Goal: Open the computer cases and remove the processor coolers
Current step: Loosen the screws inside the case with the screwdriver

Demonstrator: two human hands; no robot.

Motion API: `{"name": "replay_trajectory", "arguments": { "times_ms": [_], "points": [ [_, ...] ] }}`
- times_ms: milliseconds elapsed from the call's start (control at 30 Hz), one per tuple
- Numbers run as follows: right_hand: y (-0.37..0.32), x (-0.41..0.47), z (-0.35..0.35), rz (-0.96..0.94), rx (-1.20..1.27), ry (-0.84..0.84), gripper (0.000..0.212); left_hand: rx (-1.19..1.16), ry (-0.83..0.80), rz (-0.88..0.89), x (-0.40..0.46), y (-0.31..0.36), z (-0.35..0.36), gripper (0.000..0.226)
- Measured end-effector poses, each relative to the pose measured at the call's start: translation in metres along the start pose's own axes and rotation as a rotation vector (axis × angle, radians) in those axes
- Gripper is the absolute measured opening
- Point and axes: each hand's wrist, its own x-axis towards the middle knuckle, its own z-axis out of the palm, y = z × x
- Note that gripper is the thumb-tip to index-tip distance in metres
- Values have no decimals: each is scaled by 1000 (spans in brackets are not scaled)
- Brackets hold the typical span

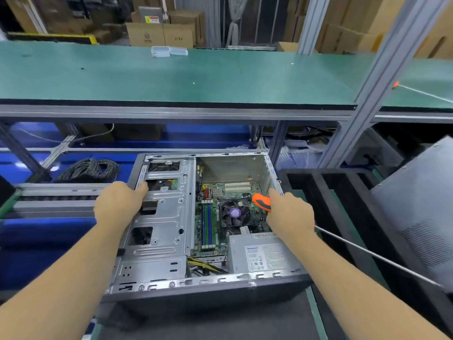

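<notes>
Computer case lies on its side, side panel off, insides facing up. Cooler fan sits on the green board near the middle of the case, purple sticker on its hub, still mounted. Left hand rests on the case's left edge over the metal drive cage, fingers curled over the rim. Right hand at the case's right wall, wrapped around an orange-handled screwdriver, just right of the fan. Grey power supply sits in the case's near corner.
</notes>
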Motion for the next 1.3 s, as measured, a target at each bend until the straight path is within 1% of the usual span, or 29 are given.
{"name": "replay_trajectory", "arguments": {
  "times_ms": [100, 167, 200, 300, 400, 467, 533, 567, 600, 667, 733, 867, 967, 1100, 1200, 1300],
  "points": [
    [-1, 9, 4, -22, -18, 41, 19, -46, -12, 16, -6, -6, -1, 51],
    [0, 20, 5, -59, -36, 64, 11, -38, 12, -14, -15, -12, -4, 56],
    [2, 27, 5, -83, -45, 69, 11, -30, 26, -39, -21, -17, -5, 56],
    [7, 45, 0, -152, -45, 72, 18, 21, 27, -77, -38, -30, -9, 55],
    [6, 45, -7, -143, 11, 45, 25, 46, 67, -58, -41, -30, -21, 61],
    [6, 30, -11, -108, 13, 51, 26, 24, 148, 54, -31, -17, -27, 57],
    [6, 5, -15, -116, -63, 100, 23, 15, 206, 277, -19, 3, -29, 47],
    [6, -8, -17, -112, -93, 137, 25, 44, 207, 383, -13, 16, -27, 43],
    [6, -19, -17, -97, -86, 186, 27, 76, 190, 453, -7, 28, -22, 40],
    [4, -33, -13, -33, 5, 143, 30, 141, 114, 505, 5, 49, -11, 36],
    [0, -38, -6, 60, 96, 73, 33, 209, 57, 496, 17, 60, 0, 38],
    [-3, -36, -5, 79, 125, 80, 31, 399, -17, 461, 37, 64, 19, 62],
    [-2, -33, -3, 44, 166, 91, 29, 417, -22, 463, 44, 64, 25, 63],
    [2, -23, 0, -14, 197, 104, 22, 500, 25, 453, 35, 64, 18, 65],
    [9, -5, 2, -92, 187, 57, 26, 540, 2, 392, 25, 50, 9, 65],
    [16, 17, -2, -190, 211, 9, 31, 581, 7, 360, 15, 29, -2, 70]
  ]
}}
